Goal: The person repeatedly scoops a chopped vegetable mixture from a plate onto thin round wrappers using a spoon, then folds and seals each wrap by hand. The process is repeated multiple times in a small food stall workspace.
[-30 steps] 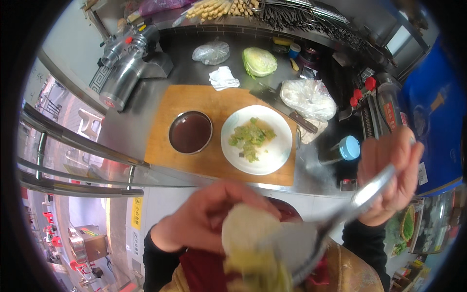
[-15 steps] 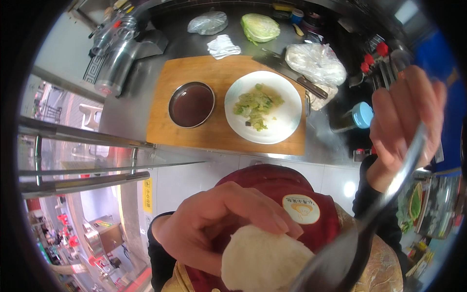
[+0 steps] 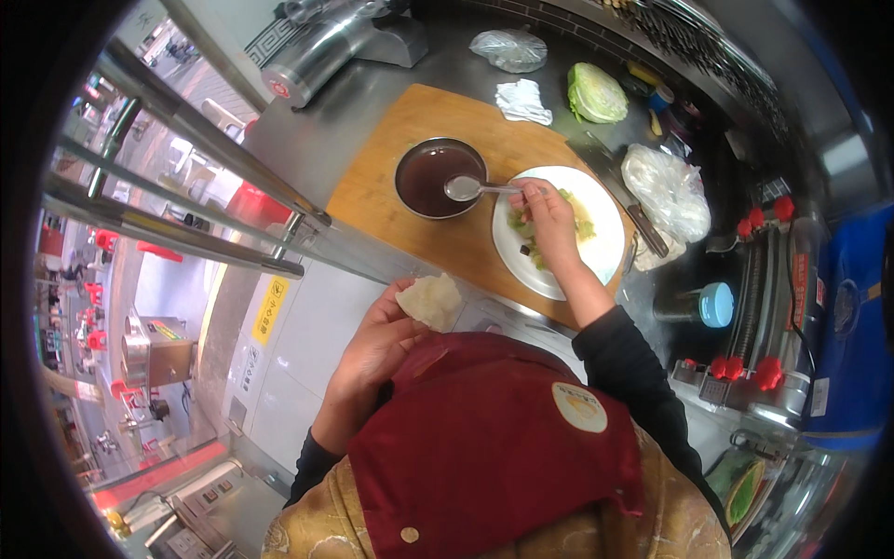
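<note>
My left hand [image 3: 374, 337] is closed on a pale piece of flat bread [image 3: 432, 303], held in front of the counter's edge. My right hand [image 3: 551, 222] reaches over the white plate [image 3: 610, 250] and grips the handle of a metal spoon [image 3: 463, 188]. The spoon's head is over the steel bowl [image 3: 400, 186] of dark reddish-brown soup; whether it touches the liquid I cannot tell. Chopped green cabbage [image 3: 584, 226] lies on the plate, partly hidden by my right hand. Bowl and plate stand side by side on a wooden cutting board [image 3: 386, 140].
Along the board's right side lies a knife [image 3: 648, 231]; beyond it is a clear plastic bag [image 3: 666, 191] with pale contents. A cut cabbage [image 3: 597, 94], a white cloth [image 3: 524, 101] and another plastic bag [image 3: 508, 50] sit behind. At the right stands a blue-lidded jar [image 3: 715, 305].
The spoon and my right hand have moved from close to the camera out over the plate and bowl. My left hand has lowered the bread away from the camera. The view has turned.
</note>
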Action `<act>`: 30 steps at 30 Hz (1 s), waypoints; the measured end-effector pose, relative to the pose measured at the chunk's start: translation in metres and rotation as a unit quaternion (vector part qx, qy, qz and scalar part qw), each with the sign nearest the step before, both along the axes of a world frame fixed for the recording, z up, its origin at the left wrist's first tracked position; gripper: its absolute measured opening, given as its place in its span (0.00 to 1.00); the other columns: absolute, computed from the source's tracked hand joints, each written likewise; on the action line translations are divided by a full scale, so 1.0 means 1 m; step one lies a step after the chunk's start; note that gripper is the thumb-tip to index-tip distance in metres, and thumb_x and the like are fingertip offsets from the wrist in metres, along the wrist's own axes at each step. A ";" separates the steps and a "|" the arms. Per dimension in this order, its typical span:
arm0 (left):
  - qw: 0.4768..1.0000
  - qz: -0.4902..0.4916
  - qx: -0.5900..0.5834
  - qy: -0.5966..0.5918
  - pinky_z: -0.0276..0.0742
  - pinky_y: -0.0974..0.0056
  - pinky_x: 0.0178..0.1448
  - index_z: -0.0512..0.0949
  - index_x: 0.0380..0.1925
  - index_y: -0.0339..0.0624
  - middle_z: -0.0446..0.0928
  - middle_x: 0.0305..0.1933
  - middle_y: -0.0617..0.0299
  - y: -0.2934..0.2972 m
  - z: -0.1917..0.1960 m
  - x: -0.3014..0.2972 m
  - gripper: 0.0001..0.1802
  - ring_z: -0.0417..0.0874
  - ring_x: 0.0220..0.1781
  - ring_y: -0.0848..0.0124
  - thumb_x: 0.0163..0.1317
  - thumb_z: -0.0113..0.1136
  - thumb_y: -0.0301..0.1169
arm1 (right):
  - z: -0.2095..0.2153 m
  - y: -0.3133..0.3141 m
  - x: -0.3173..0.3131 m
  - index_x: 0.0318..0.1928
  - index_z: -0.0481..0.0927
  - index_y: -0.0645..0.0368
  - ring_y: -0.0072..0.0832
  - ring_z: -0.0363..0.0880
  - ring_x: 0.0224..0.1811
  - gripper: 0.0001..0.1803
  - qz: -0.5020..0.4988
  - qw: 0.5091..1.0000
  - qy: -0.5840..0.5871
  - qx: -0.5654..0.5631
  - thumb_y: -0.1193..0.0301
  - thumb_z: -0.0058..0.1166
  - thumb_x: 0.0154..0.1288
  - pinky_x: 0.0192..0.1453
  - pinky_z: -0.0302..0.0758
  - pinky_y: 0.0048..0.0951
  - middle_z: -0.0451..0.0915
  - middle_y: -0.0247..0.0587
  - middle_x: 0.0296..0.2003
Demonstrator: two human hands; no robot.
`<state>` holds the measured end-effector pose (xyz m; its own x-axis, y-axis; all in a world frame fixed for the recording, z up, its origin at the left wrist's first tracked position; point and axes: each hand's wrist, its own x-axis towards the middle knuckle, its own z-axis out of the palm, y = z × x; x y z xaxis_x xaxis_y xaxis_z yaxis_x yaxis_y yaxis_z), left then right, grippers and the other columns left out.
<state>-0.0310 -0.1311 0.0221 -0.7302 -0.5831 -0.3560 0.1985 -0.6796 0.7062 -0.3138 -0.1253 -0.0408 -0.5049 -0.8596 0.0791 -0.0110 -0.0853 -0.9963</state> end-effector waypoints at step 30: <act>0.998 0.059 0.021 0.031 0.75 0.60 0.63 0.65 0.61 0.38 0.73 0.60 0.56 -0.013 -0.035 0.015 0.26 0.77 0.59 0.65 0.62 0.52 0.17 | -0.021 -0.012 -0.012 0.45 0.77 0.63 0.20 0.73 0.31 0.13 -0.032 0.986 -0.161 0.028 0.67 0.42 0.76 0.37 0.70 0.21 0.80 0.36 0.32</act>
<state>-0.0162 -0.1444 -0.0132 -0.6791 -0.6518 -0.3376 0.3214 -0.6776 0.6615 -0.3261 -0.1371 -0.0615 -0.5493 -0.8238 -0.1403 0.3022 -0.0393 -0.9524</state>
